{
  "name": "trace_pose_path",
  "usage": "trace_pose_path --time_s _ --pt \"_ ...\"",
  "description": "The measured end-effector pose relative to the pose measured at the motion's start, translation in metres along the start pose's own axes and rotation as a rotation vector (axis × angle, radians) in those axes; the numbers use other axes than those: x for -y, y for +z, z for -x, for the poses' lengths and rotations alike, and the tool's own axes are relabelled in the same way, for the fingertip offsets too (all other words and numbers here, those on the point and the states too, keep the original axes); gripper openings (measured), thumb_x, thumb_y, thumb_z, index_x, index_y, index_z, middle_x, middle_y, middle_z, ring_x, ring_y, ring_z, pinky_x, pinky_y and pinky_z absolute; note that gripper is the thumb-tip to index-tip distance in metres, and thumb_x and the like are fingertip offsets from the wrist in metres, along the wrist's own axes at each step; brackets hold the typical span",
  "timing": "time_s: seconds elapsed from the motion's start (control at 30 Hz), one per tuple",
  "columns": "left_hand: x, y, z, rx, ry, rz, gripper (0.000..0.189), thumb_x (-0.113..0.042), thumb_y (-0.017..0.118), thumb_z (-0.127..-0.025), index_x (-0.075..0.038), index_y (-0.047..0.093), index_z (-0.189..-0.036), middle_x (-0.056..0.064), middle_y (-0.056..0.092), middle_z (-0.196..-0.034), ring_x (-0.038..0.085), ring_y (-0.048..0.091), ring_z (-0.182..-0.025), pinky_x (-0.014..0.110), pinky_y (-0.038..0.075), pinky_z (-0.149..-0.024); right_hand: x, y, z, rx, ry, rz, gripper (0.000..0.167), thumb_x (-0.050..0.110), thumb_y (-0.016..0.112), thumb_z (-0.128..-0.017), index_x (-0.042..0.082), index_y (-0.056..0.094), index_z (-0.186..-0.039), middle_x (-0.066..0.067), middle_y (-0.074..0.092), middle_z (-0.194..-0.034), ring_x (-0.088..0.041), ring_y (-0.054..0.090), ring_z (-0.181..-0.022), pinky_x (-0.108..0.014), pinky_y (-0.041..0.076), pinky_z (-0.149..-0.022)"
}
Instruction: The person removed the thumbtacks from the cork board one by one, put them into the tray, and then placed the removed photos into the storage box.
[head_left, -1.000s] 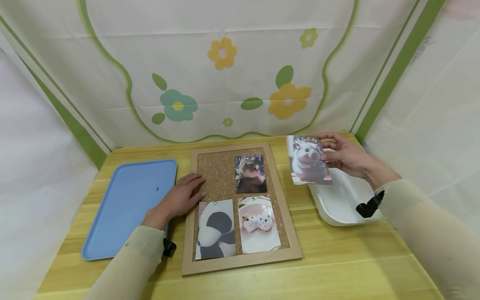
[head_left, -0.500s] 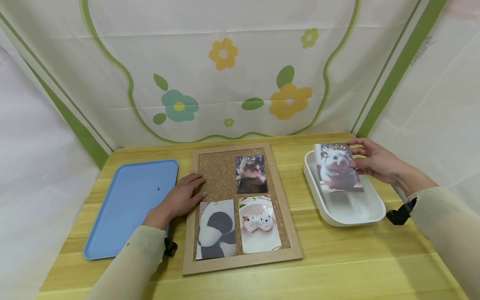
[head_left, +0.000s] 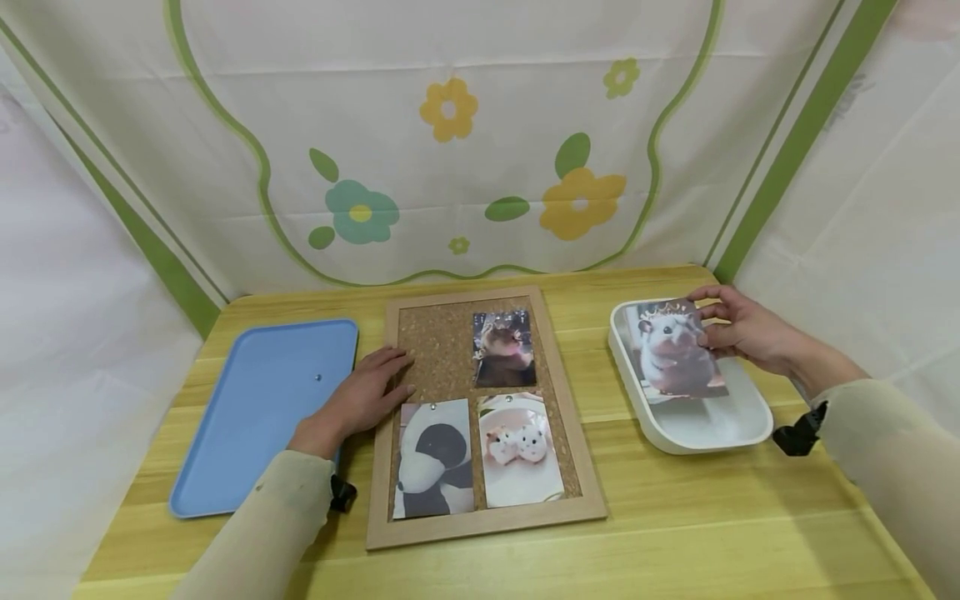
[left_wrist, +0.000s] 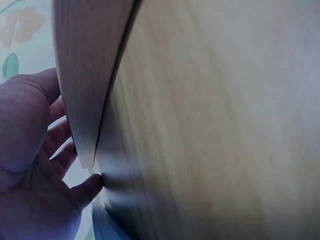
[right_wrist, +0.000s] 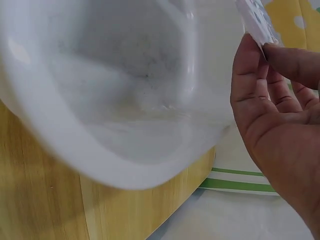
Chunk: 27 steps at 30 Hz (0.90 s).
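White container: the hamster photo now overlies its opening — it hung mostly left of it a second ago — so work appears centred here, not at the corkboard. Right hand pinches the photo's edge; left hand rests relaxed on the frame.

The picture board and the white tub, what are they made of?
The picture board looks like cork, matte and speckled brown; its frame seems wooden, pale with fine grain. The white tub is probably plastic, though maybe glazed ceramic: it looks smooth and shiny, with bright highlights.
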<state>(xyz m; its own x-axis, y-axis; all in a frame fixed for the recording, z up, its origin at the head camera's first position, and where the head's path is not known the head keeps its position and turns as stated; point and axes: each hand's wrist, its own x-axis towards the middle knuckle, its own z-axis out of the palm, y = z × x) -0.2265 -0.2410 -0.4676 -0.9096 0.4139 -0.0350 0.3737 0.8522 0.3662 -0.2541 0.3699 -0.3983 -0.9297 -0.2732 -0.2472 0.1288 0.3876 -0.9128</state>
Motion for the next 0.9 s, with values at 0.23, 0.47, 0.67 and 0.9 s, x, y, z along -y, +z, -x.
trace_pose_path --time_s 0.23,0.47,0.67,0.9 --pt "0.001 0.001 0.000 0.000 -0.001 0.005 0.059 -0.032 0.061 -0.108 -0.008 0.046 -0.160 0.018 0.038 -0.168 0.043 0.026 -0.159 0.065 0.030 -0.123 0.002 0.007 -0.002 0.003 0.041 0.045 0.059 -0.001 0.063 -0.101 0.019 0.036 -0.149 -0.009 0.051 -0.129 -0.016 0.067 -0.095 -0.037 0.062 -0.077" --pt "0.002 0.001 0.000 -0.006 0.004 0.006 0.059 -0.033 0.061 -0.108 -0.008 0.046 -0.160 0.018 0.039 -0.167 0.043 0.027 -0.158 0.065 0.030 -0.123 0.006 0.018 -0.006 0.002 0.048 0.117 0.065 -0.001 0.064 -0.100 0.007 0.028 -0.154 -0.021 0.044 -0.134 -0.017 0.066 -0.094 -0.039 0.062 -0.075" --pt "0.001 0.001 0.000 -0.010 0.009 0.009 0.059 -0.032 0.061 -0.108 -0.007 0.046 -0.160 0.018 0.039 -0.167 0.044 0.027 -0.158 0.065 0.030 -0.123 0.008 0.025 -0.008 0.014 0.068 0.157 0.067 -0.003 0.061 -0.100 0.005 0.027 -0.157 -0.025 0.044 -0.135 -0.020 0.064 -0.097 -0.040 0.062 -0.075" --pt "0.001 0.000 0.001 -0.008 0.009 0.010 0.060 -0.032 0.061 -0.108 -0.008 0.045 -0.160 0.018 0.039 -0.167 0.043 0.026 -0.159 0.065 0.029 -0.124 0.002 0.027 -0.011 0.030 0.087 0.185 0.067 -0.004 0.060 -0.100 0.004 0.027 -0.157 -0.026 0.044 -0.134 -0.022 0.063 -0.096 -0.040 0.062 -0.074"
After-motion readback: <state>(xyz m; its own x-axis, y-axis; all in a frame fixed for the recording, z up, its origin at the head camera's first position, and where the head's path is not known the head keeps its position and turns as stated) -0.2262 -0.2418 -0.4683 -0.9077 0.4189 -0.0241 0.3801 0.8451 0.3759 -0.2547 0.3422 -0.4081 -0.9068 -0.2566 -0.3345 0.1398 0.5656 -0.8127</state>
